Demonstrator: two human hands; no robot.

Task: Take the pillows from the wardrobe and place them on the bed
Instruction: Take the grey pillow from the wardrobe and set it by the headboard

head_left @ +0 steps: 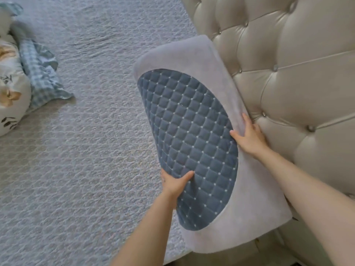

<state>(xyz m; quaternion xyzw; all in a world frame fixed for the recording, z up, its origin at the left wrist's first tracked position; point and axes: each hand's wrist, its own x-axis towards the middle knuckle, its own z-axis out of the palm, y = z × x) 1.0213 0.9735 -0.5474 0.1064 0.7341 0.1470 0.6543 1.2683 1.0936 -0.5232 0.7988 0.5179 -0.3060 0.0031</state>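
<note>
Fingers (245, 121) of the right hand (249, 137) lie spread along the pillow's (221, 60) edge nearest the headboard (288, 73), thumb on the quilted blue panel (190, 141), so that the edge is pinched between thumb and fingers. Left hand (175, 184) grips the opposite edge: thumb on top of the blue panel, the other fingers hidden beneath. Both forearms reach in from the lower frame, bare, converging on the pillow.

One grey pillow is held, lying lengthwise against the tufted beige headboard over the bed (86, 150), its far end up beside the headboard. Whether its underside touches the bedspread cannot be told.

At far left lie two more soft items: one white floral-print cushion (11, 96) and one blue checked cushion (41, 73), touching each other.
</note>
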